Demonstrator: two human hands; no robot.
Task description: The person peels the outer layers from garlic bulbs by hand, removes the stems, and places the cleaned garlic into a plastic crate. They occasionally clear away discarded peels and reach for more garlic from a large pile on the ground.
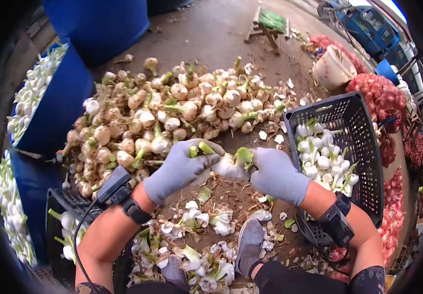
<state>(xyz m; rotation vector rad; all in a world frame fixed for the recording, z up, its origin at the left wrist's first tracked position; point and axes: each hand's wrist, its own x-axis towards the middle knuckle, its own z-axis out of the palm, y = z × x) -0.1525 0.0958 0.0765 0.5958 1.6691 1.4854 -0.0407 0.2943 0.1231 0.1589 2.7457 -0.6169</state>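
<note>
In the head view, my left hand (184, 166), in a grey glove, is wrapped round a garlic bulb (227, 166) whose green stem end sticks up between the fingers. My right hand (277, 171), also gloved, is closed at the bulb's right side, beside a green leafy piece (244, 157). A small dark edge shows at the right fingers; what it belongs to is mostly hidden. Just beyond both hands lies a large heap of untrimmed garlic (172, 115). Peel scraps (221, 220) cover the ground below the hands.
A black crate (373, 161) with white bulbs stands at the right, another black crate (54, 245) at lower left. Blue containers (59, 103) line the left side. Red net sacks (375, 98), a white bucket (334, 68) and a small stool (265, 32) are farther off.
</note>
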